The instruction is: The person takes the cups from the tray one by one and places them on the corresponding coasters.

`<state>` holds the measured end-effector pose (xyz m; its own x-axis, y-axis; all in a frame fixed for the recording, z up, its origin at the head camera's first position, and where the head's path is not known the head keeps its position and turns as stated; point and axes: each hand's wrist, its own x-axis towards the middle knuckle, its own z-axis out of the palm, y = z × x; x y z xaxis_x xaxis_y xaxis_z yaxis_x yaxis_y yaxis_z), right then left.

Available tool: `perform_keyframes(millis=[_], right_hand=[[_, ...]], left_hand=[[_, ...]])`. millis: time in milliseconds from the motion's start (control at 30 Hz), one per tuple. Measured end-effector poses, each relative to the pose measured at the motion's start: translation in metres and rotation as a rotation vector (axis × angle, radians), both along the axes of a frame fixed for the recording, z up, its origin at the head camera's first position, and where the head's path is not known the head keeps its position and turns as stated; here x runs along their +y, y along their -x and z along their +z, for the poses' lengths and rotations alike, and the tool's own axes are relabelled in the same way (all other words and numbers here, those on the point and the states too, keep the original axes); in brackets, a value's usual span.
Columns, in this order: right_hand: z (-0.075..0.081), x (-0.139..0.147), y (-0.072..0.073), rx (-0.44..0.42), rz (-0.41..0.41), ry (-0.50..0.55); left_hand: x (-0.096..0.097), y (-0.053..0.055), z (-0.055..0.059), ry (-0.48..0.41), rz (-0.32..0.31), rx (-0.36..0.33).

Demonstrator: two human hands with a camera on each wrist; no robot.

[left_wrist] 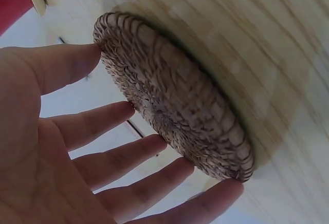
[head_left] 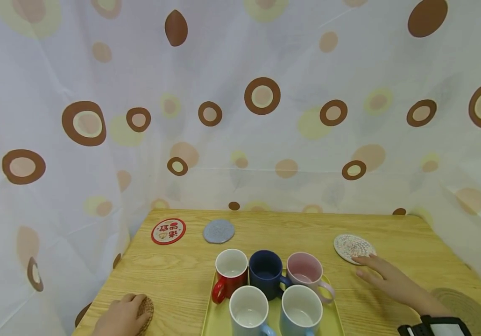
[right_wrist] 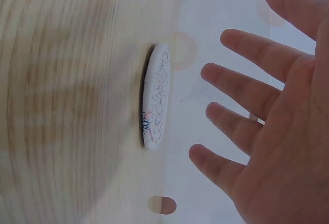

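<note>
At the front left of the table, my left hand (head_left: 120,316) is at a brown woven coaster (head_left: 146,313) that lies flat. In the left wrist view, the fingertips and thumb are spread along the rim of this woven coaster (left_wrist: 169,100). My right hand (head_left: 387,279) reaches toward a white patterned coaster (head_left: 351,247) at the right, overlapping its near edge in the head view. In the right wrist view, its fingers (right_wrist: 247,88) are spread and hold nothing, apart from the white coaster (right_wrist: 156,98) on the wood.
A yellow tray (head_left: 208,324) at front centre holds several mugs: a red mug (head_left: 235,282), a navy mug (head_left: 265,273), a pink mug (head_left: 305,270) and two light-blue ones. Behind lie a red-rimmed coaster (head_left: 168,231) and a grey coaster (head_left: 219,231). A round woven mat (head_left: 467,310) lies front right.
</note>
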<state>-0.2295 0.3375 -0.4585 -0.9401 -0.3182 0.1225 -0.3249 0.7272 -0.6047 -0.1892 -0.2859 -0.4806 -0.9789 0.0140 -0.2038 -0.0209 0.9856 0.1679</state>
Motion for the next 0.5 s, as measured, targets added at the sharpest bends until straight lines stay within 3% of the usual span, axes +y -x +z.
perform_keyframes(millis=[267, 500], right_hand=[[-0.005, 0.001, -0.004, 0.011, -0.019, -0.022], [-0.007, 0.004, -0.007, 0.033, -0.028, -0.016]], left_hand=[[0.014, 0.003, 0.002, -0.023, -0.030, 0.041], [0.026, 0.013, -0.001, -0.022, -0.068, 0.083]])
